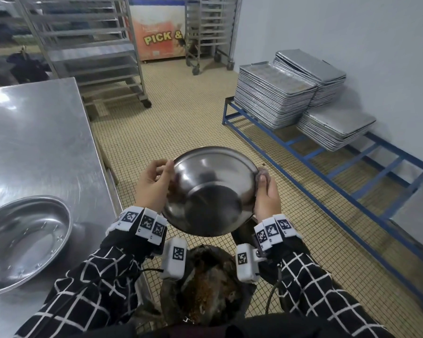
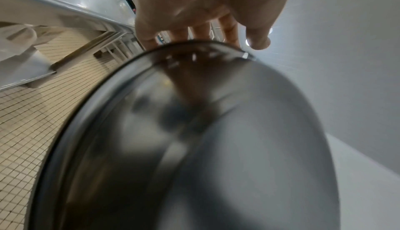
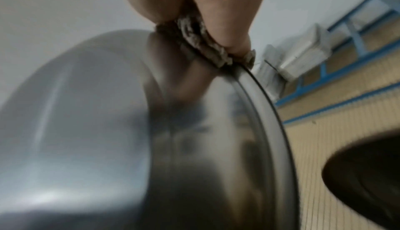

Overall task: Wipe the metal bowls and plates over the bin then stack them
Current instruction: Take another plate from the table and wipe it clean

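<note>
- The metal bowl is round, shiny steel with a rolled rim, tilted, its outer underside toward the camera, held above the bin near the person.
- The left hand grips its left rim; the right hand presses a grey cloth on the right rim.
- A far cabinet reads "PICK &".
- One second bowl lies on the tabletop, left.
- Three stacks of trays stand right.

Even indoor light; wrist views blurred, edges warped.
</note>
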